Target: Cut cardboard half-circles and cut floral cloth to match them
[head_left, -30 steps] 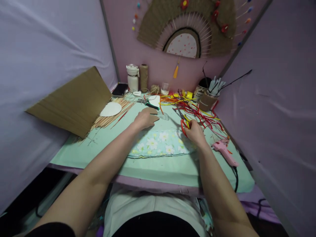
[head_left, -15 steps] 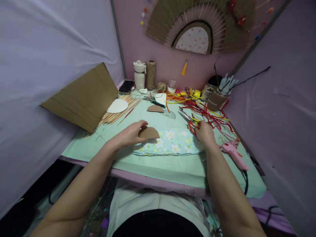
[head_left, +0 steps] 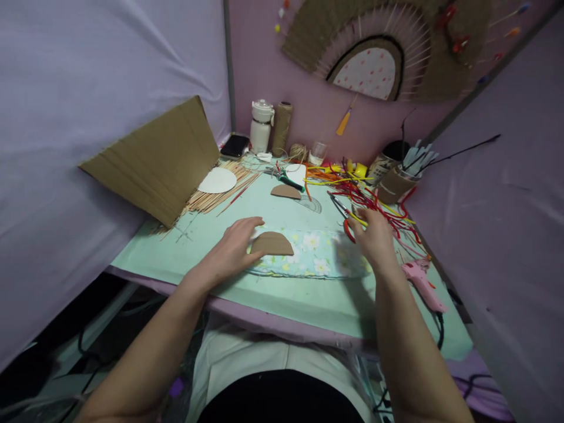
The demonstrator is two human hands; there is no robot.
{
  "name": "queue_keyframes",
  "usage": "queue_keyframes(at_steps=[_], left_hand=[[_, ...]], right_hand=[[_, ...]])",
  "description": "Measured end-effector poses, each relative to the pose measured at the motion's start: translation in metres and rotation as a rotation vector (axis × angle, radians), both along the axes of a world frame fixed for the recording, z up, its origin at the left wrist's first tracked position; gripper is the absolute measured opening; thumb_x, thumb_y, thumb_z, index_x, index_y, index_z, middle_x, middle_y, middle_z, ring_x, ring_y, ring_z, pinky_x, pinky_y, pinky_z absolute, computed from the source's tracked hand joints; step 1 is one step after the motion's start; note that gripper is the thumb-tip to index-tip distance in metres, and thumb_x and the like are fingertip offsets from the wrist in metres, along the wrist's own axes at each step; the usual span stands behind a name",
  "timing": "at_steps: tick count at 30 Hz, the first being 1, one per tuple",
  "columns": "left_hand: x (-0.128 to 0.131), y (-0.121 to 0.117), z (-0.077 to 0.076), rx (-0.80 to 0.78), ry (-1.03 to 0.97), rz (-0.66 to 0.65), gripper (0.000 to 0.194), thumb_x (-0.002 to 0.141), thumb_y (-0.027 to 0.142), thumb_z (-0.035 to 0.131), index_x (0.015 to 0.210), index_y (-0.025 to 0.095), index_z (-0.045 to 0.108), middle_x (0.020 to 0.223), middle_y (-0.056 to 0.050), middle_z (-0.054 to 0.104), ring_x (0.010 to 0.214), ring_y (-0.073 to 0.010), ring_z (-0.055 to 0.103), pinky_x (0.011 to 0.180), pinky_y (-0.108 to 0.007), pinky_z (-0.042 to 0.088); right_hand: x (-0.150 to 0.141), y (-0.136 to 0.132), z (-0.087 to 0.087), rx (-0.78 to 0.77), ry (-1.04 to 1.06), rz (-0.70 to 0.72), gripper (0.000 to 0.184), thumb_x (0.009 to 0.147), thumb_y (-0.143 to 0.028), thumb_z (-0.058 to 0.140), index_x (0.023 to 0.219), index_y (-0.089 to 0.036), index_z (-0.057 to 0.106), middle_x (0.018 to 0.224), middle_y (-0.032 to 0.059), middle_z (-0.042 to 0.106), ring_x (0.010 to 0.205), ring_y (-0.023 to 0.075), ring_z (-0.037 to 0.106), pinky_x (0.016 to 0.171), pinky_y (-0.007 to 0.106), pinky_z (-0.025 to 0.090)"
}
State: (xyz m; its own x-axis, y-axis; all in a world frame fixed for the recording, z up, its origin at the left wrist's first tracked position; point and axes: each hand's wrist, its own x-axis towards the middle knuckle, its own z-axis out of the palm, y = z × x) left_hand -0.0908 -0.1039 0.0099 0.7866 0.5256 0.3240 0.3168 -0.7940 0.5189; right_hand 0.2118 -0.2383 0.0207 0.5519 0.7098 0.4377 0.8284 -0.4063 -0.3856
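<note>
My left hand [head_left: 232, 248] rests on the table, its fingers pinching the left edge of a brown cardboard half-disc [head_left: 273, 242]. The half-disc lies on the left end of a flowered fabric piece [head_left: 315, 261]. My right hand [head_left: 374, 237] is at the right end of the fabric, fingers curled on red-handled scissors [head_left: 346, 216] whose blades point away to the left. A second cardboard half-disc [head_left: 286, 191] lies further back beside a clear protractor [head_left: 311, 205].
A pink glue gun [head_left: 420, 282] lies at the right edge. Red and yellow strips [head_left: 379, 202] pile behind the scissors. Bamboo sticks [head_left: 215, 197], a white half-disc [head_left: 217, 181] and a cardboard sheet [head_left: 156, 158] sit left. Cups, twine and a phone line the back wall.
My left hand has brought one cardboard half-disc from the back of the table toward me onto the fabric. My right hand stays on the scissors. The camera has shifted left.
</note>
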Motion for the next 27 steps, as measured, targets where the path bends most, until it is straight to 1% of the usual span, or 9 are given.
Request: queue_keyframes(at_steps=[3,5,7,9,11,17,20,24,27], left_hand=[[-0.017,-0.011,-0.004,0.021,-0.071,0.048,0.037,0.085,0.030,0.059,0.120,0.019,0.053,0.127,-0.011,0.059,0.119,-0.0252,0.052,0.102,-0.043,0.041],[-0.027,-0.019,-0.010,0.049,-0.093,0.031,0.024,0.086,0.024,0.056,0.109,0.020,0.060,0.122,-0.009,0.063,0.115,-0.0239,0.055,0.099,-0.043,0.042],[-0.034,-0.026,-0.016,0.089,-0.108,0.002,0.021,0.086,0.016,0.052,0.101,0.021,0.064,0.115,-0.007,0.066,0.112,-0.0228,0.057,0.096,-0.042,0.042],[-0.039,-0.029,-0.022,0.129,-0.127,-0.026,0.027,0.083,0.009,0.048,0.099,0.021,0.066,0.108,-0.005,0.069,0.107,-0.0221,0.059,0.093,-0.041,0.042],[-0.041,-0.030,-0.027,0.160,-0.151,-0.054,0.030,0.080,0.005,0.047,0.099,0.020,0.066,0.102,-0.005,0.071,0.102,-0.0215,0.060,0.090,-0.040,0.043],[-0.041,-0.028,-0.035,0.205,-0.200,-0.087,0.029,0.079,0.004,0.048,0.096,0.018,0.067,0.096,-0.004,0.073,0.095,-0.0212,0.063,0.084,-0.039,0.047],[-0.041,-0.029,-0.035,0.208,-0.202,-0.085,0.029,0.079,0.005,0.048,0.095,0.019,0.068,0.096,-0.004,0.073,0.095,-0.0215,0.063,0.083,-0.039,0.048],[-0.042,-0.029,-0.035,0.212,-0.205,-0.085,0.027,0.079,0.005,0.049,0.093,0.019,0.068,0.095,-0.004,0.073,0.094,-0.0215,0.064,0.083,-0.039,0.048],[-0.042,-0.029,-0.035,0.206,-0.198,-0.089,0.026,0.080,0.006,0.049,0.093,0.018,0.068,0.095,-0.004,0.073,0.094,-0.0216,0.064,0.082,-0.039,0.048]], right_hand=[[-0.052,0.009,0.009,0.043,0.108,0.395,0.032,0.087,-0.036,0.058,0.113,-0.018,0.061,0.113,0.0120,0.065,0.105,0.0262,0.059,0.092,0.042,0.046],[-0.083,0.016,0.008,-0.029,0.129,0.644,0.036,0.086,-0.036,0.061,0.119,-0.021,0.058,0.121,0.0107,0.062,0.114,0.0251,0.055,0.097,0.041,0.045],[-0.105,0.024,0.002,-0.088,0.130,0.734,0.044,0.083,-0.036,0.065,0.123,-0.020,0.055,0.124,0.0116,0.059,0.117,0.0261,0.053,0.100,0.042,0.043],[-0.116,0.030,-0.005,-0.132,0.127,0.765,0.053,0.080,-0.035,0.069,0.127,-0.019,0.053,0.127,0.0126,0.057,0.119,0.0272,0.051,0.102,0.043,0.042],[-0.119,0.034,-0.011,-0.167,0.128,0.772,0.057,0.077,-0.033,0.071,0.129,-0.019,0.051,0.129,0.0122,0.057,0.119,0.0276,0.051,0.102,0.043,0.042],[-0.115,0.041,-0.020,-0.227,0.163,0.705,0.056,0.077,-0.026,0.069,0.130,-0.018,0.051,0.123,0.0113,0.061,0.113,0.0266,0.054,0.097,0.042,0.044],[-0.116,0.038,-0.018,-0.212,0.174,0.704,0.058,0.077,-0.027,0.070,0.130,-0.019,0.050,0.123,0.0113,0.060,0.114,0.0264,0.054,0.096,0.042,0.045],[-0.118,0.028,-0.011,-0.218,0.174,0.695,0.059,0.077,-0.027,0.070,0.131,-0.020,0.049,0.125,0.0113,0.060,0.116,0.0267,0.053,0.097,0.044,0.045],[-0.116,0.022,-0.011,-0.235,0.188,0.679,0.058,0.076,-0.025,0.071,0.131,-0.021,0.050,0.124,0.0106,0.060,0.115,0.0266,0.054,0.097,0.045,0.045]])
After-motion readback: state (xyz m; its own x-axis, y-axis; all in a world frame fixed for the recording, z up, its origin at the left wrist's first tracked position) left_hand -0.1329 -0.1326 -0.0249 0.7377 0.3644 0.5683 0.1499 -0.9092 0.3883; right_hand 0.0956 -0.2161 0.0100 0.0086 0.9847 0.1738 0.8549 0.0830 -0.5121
